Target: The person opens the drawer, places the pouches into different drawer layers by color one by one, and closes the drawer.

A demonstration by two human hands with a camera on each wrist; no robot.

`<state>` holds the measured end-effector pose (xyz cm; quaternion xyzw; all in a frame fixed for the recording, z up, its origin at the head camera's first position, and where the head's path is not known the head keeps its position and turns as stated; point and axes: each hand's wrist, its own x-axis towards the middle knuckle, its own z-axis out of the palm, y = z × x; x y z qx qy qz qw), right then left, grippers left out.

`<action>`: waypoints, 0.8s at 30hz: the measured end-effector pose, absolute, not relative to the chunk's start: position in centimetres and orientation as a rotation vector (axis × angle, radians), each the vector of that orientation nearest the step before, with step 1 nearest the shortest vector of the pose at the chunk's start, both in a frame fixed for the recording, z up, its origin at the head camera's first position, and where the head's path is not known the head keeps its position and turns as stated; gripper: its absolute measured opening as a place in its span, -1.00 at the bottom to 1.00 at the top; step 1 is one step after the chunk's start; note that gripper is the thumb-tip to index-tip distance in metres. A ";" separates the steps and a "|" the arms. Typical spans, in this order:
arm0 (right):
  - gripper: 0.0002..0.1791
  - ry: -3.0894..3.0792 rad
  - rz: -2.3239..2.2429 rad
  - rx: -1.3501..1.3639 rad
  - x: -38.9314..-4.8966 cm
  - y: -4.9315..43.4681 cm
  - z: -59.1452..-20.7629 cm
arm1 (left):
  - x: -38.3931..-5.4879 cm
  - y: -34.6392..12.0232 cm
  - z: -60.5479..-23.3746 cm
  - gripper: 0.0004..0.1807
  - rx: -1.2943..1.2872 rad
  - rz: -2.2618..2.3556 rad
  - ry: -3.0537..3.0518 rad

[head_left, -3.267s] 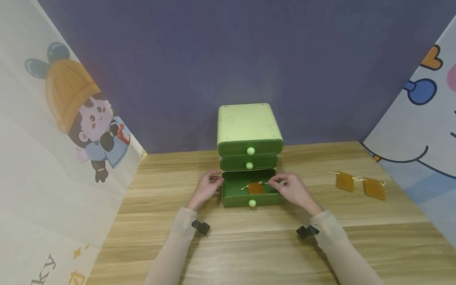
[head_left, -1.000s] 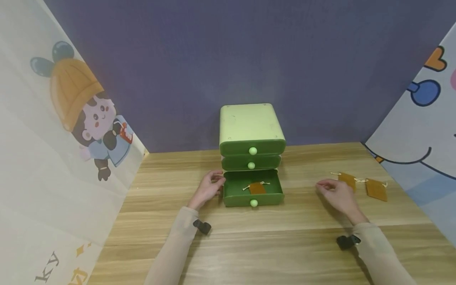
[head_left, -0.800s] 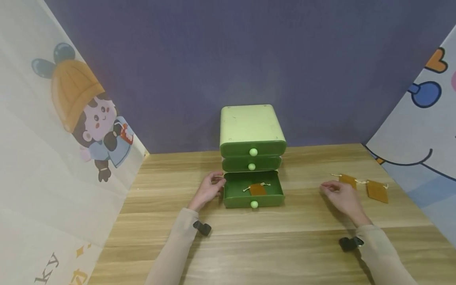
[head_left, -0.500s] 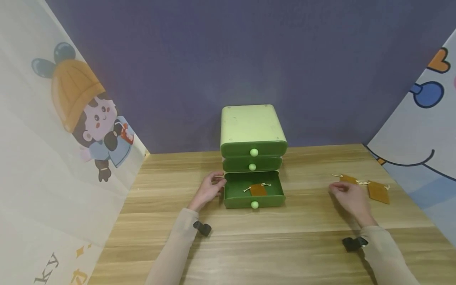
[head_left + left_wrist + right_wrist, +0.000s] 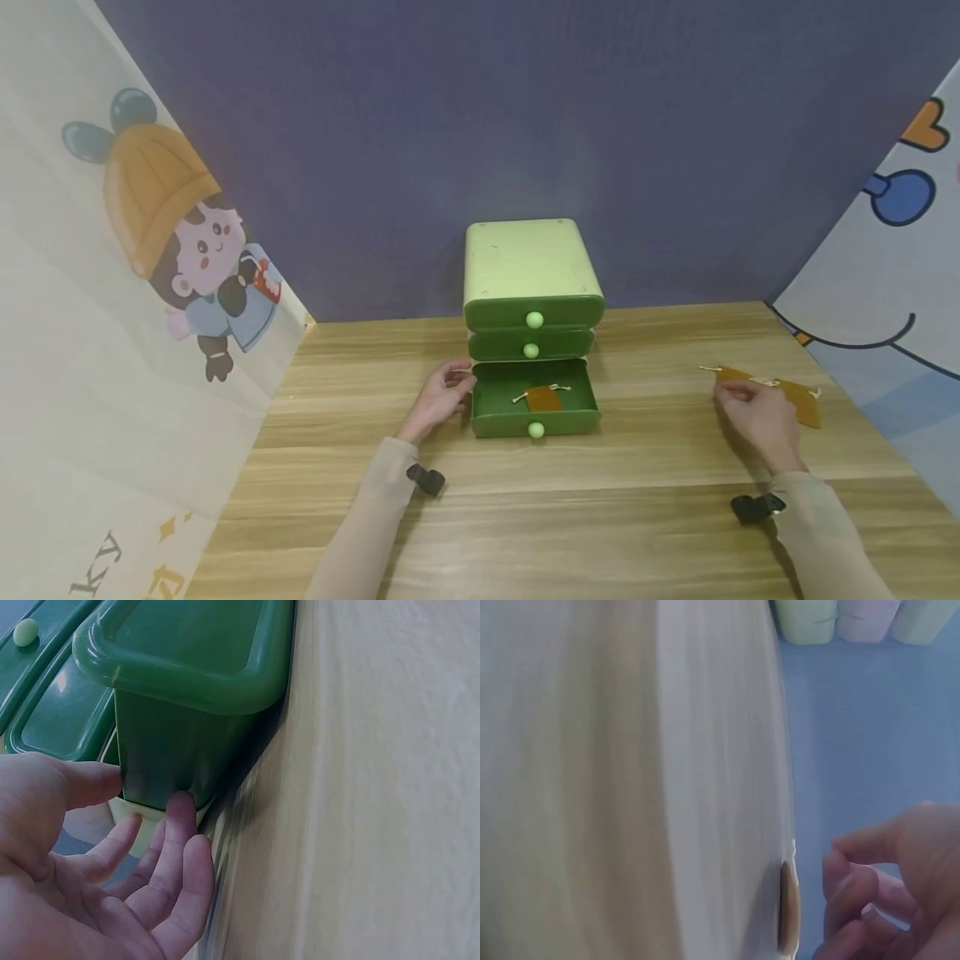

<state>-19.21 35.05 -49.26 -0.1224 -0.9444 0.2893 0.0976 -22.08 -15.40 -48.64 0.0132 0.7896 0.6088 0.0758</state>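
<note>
A small chest of drawers (image 5: 528,258) stands at the table's back, its bottom drawer (image 5: 495,425) pulled out. A brown drawstring pouch (image 5: 543,399) lies inside that drawer. My left hand (image 5: 438,402) is at the drawer's left side; in the left wrist view its thumb and a fingertip touch the green side wall (image 5: 161,750). To the right, my right hand (image 5: 761,417) hovers just above two more pouches, with thumb and index finger close together and nothing visible between them. It partly covers the left pouch (image 5: 731,373) and the right pouch (image 5: 806,405).
Two upper drawers with round knobs (image 5: 534,320) are closed. A dark blue panel (image 5: 375,167) rises behind the wooden table (image 5: 570,517). Printed panels (image 5: 75,350) flank both sides.
My right hand has left the pouch in the drawer and moved right to the pouches on the table, advancing gradually over them. My left hand has stayed beside the drawer.
</note>
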 end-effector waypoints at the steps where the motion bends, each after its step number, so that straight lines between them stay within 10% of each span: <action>1: -0.52 -2.801 0.857 -0.374 -19.2 35.2 -49.3 | -22.1 -15.4 -48.7 -0.52 0.039 1.826 2.368; 24: -0.45 -2.830 0.865 -0.446 -19.1 37.7 -50.8 | -22.3 -15.3 -48.9 -0.51 0.038 1.846 2.347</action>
